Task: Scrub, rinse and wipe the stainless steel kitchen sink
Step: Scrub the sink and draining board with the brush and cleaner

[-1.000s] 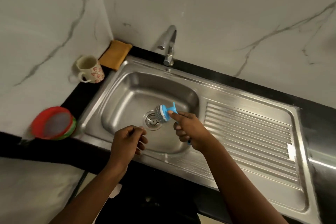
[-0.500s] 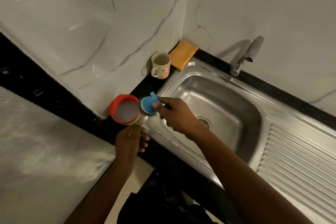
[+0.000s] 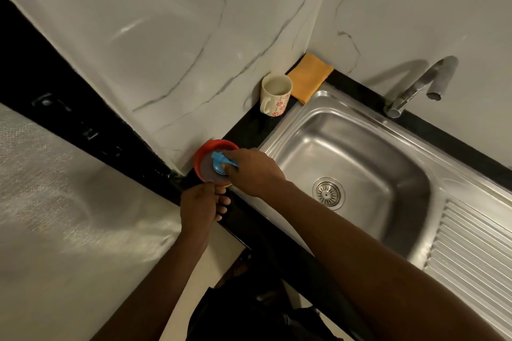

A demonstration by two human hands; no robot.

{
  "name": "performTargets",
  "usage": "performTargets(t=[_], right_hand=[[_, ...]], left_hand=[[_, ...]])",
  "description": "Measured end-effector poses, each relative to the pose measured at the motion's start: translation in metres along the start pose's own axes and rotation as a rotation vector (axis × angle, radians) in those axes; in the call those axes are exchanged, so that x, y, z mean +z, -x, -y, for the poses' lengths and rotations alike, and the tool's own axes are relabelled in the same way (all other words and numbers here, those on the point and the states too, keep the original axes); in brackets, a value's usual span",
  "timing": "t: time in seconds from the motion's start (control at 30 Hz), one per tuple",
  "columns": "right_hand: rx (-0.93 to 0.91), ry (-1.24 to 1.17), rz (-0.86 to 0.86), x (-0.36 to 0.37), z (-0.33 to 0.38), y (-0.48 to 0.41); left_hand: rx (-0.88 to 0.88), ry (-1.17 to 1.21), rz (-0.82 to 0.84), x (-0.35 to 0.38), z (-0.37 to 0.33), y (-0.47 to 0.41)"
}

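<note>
Left of the sink (image 3: pixel 360 147), my right hand (image 3: pixel 253 171) dips the blue scrubber (image 3: pixel 219 165) into a red soap dish (image 3: pixel 196 159).
It curls round the scrubber's handle, tip toward ten o'clock. From there the sink lies at three o'clock, nearest this hand. At the dish's six o'clock, my left hand (image 3: pixel 199 207) touches its rim; grip unclear.

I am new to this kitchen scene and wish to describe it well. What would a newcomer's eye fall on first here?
First the right hand, which holds a blue brush down in a red bowl on the black counter beside the sink, with the left hand at the bowl's near edge. Next the orange cloth and the flowered mug in the corner behind.
</note>
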State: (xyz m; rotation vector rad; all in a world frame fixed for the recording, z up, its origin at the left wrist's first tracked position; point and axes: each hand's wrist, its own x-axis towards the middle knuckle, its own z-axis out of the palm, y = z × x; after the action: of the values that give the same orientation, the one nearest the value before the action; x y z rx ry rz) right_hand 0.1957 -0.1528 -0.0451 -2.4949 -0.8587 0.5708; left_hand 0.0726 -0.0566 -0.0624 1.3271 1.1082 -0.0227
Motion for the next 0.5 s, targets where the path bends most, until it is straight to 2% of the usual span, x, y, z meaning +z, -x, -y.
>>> performTargets(t=[0.13, 0.27, 0.4, 0.5], right_hand=[[-0.025, -0.009, 0.037, 0.002, 0.01, -0.003], [-0.022, 0.1, 0.124, -0.01, 0.006, -0.008], [0.05, 0.139, 0.063, -0.011, 0.01, -0.016], [0.039, 0.034, 0.068, 0.001, 0.019, -0.02]], left_hand=[[0.005, 0.009, 0.019, -0.003, -0.001, 0.0], [-0.014, 0.005, 0.034, -0.002, -0.004, 0.0], [-0.007, -0.012, 0.037, -0.003, -0.006, 0.0], [-0.006, -0.007, 0.052, -0.005, -0.006, 0.0]])
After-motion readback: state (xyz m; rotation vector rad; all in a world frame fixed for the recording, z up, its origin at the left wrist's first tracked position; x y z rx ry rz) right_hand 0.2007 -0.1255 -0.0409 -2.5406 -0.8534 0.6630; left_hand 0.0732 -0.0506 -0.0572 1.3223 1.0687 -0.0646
